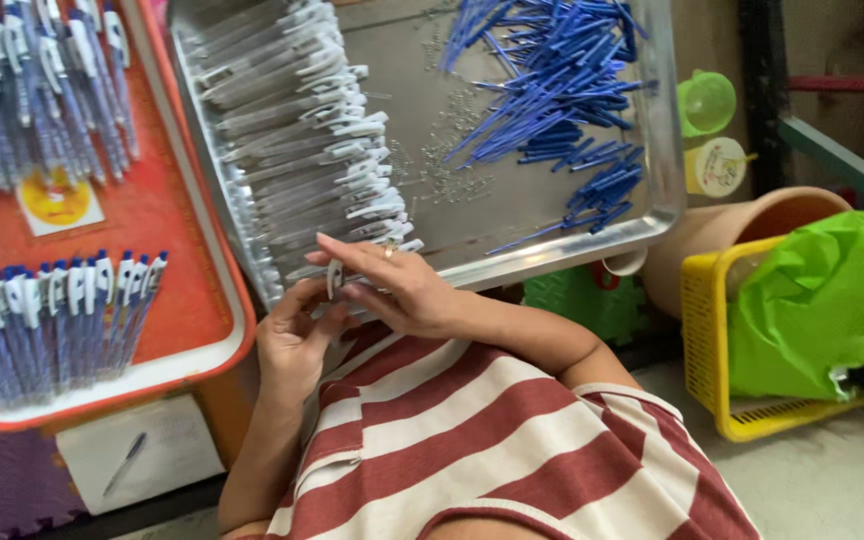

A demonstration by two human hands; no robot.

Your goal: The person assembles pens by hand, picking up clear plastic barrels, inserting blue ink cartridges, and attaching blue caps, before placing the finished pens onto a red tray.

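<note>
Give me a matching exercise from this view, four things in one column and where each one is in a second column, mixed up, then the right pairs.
Things:
1. blue refills
2. finished pens
3. green cup
4. green bag

Places:
A. in the yellow basket
B. on the orange tray
C. heaped on the metal tray
D. just right of the metal tray

Pairs: 1-C, 2-B, 3-D, 4-A

Both hands, left hand and right hand, meet at a white pen part in front of the metal tray.
</note>
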